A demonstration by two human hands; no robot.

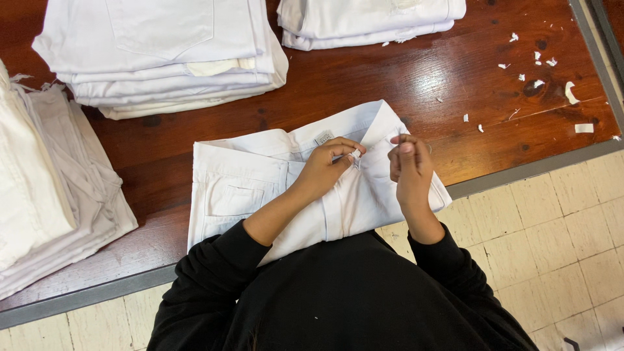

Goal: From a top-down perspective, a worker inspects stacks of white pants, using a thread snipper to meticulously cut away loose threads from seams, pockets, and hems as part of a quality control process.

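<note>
black sleeves nearest cam. head view: left hand (323, 170) pinches a small white tag (355, 154) at fingertips; right hand (408, 166) curled shut just beside, contents can't tell. white trousers (240, 185) under both fingers on table (364, 78) — soft, light, floppy; likely best gripped at waistband.

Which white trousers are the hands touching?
The single pair lying alone at the table's near edge; both hands, left and right, pinch its waistband. The others sit untouched in stacks.

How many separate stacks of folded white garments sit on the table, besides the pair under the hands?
3: one stack at top left, one at top centre-right, one at the left edge, cut off by the frame, so more may lie outside.
</note>
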